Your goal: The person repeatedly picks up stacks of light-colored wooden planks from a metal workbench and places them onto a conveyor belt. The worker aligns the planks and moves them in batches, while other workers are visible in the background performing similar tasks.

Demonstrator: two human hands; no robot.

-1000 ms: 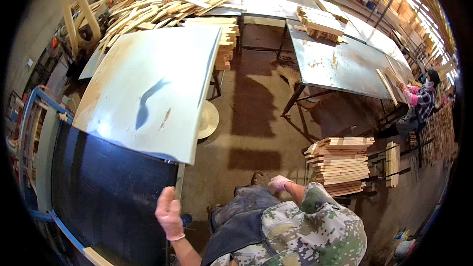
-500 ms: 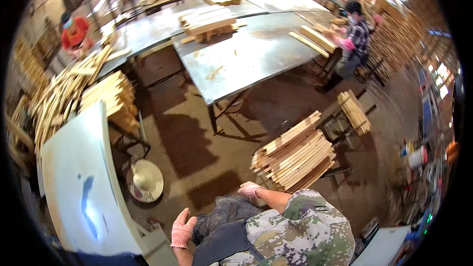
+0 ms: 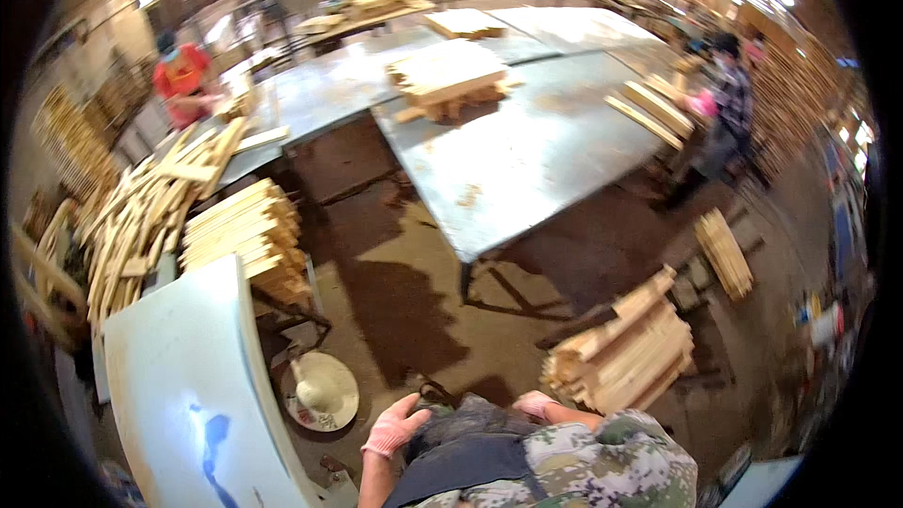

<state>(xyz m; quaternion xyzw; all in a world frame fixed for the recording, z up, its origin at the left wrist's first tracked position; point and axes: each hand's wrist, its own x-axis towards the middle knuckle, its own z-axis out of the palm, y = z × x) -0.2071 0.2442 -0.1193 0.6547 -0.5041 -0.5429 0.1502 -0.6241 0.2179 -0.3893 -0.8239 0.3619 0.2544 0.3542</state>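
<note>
My left hand [image 3: 395, 426], in a pale pink knitted glove, is by the dark cloth over my lap. Its fingers are stretched out, with nothing seen in them. My right hand [image 3: 536, 404], gloved alike, lies low at the far edge of that dark cloth [image 3: 470, 423]; its fingers show only partly and look loose and unfilled. Just beyond it is a stack of light wooden strips [image 3: 625, 362] on a low stand. Left of my left hand sits a round, pale thing like a wide-brimmed hat [image 3: 323, 393].
A pale, smooth-topped panel [image 3: 179, 367] stands at my near left. Behind it are stacked boards [image 3: 246, 235] and a loose heap of strips [image 3: 155, 216]. A large metal-topped table [image 3: 527, 150] stands ahead. A person in red [image 3: 183, 80] and one in checks [image 3: 729, 99] work there.
My view has swung left and up, so the surroundings sit further right and lower. My left hand has tilted over toward my lap. My right hand stays low near the stack.
</note>
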